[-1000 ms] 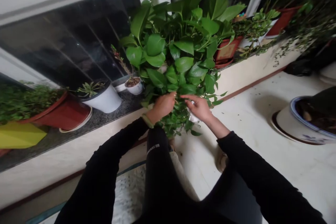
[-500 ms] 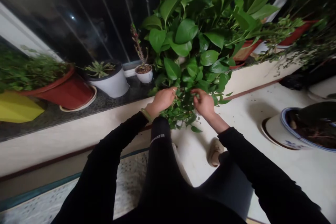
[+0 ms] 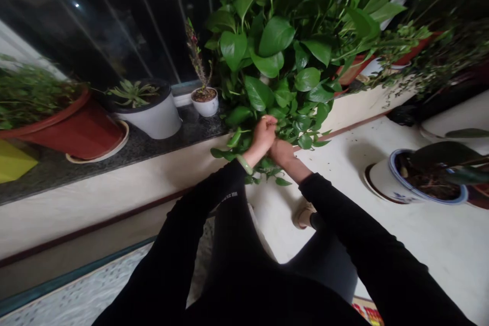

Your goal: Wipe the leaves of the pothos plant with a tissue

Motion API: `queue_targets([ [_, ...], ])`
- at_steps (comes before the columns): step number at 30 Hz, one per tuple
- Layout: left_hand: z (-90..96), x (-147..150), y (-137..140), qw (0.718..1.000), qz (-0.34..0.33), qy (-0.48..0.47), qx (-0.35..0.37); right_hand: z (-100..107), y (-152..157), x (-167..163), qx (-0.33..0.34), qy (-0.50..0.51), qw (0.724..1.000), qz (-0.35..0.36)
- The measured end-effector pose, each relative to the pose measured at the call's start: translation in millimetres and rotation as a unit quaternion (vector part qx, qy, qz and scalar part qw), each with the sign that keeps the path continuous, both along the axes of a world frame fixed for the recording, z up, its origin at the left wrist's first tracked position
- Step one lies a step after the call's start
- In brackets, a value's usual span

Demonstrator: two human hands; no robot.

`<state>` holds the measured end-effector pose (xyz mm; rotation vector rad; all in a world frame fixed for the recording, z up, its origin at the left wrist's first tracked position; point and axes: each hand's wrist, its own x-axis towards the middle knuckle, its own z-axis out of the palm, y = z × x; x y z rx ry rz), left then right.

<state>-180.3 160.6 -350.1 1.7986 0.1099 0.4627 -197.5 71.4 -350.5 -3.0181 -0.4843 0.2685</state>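
Note:
A dense leafy green plant (image 3: 270, 63) with broad glossy leaves fills the middle of the view and trails over the sill's edge. My left hand (image 3: 263, 136), with a pale green bangle on its wrist, is among its lower leaves. Its fingers are curled together, and anything between them is too small to make out. Close beside it, slightly lower and to the right, is my right hand (image 3: 283, 154). Its knuckles are bent, while the fingertips are hidden behind the left hand and foliage. Small trailing leaves (image 3: 282, 182) hang below both hands.
Along the dark stone sill (image 3: 191, 130) stand a small white pot (image 3: 206, 107), a grey-white succulent pot (image 3: 156, 125) and a red-brown pot (image 3: 87, 130). A blue-rimmed planter (image 3: 382, 178) stands on the floor at right. Behind the sill is a dark window (image 3: 126, 15).
My left hand has moved right and a little up, and my right hand has shifted left, so the two now meet. The camera view has moved slightly.

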Motion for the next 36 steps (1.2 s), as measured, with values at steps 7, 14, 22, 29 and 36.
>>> queue_targets([
  [7,-17.5,-1.1,48.7,0.998,0.039,0.045,0.026,3.9,-12.6,15.6,0.018,-0.002,1.000,-0.022],
  [14,-1.5,-17.6,53.9,0.981,-0.016,0.078,0.176,10.3,23.1,46.9,0.070,0.021,0.997,-0.034],
  [22,22.1,-29.9,56.9,0.846,-0.074,0.237,0.472,4.4,31.8,71.2,0.073,0.049,0.994,-0.061],
  [29,16.3,-30.6,67.9,0.810,-0.064,0.239,0.532,-9.3,40.4,77.7,0.096,0.045,0.991,-0.079],
  [36,12.3,-31.8,66.0,0.862,-0.088,0.216,0.451,-10.0,7.4,63.6,0.126,-0.004,0.989,-0.083],
])
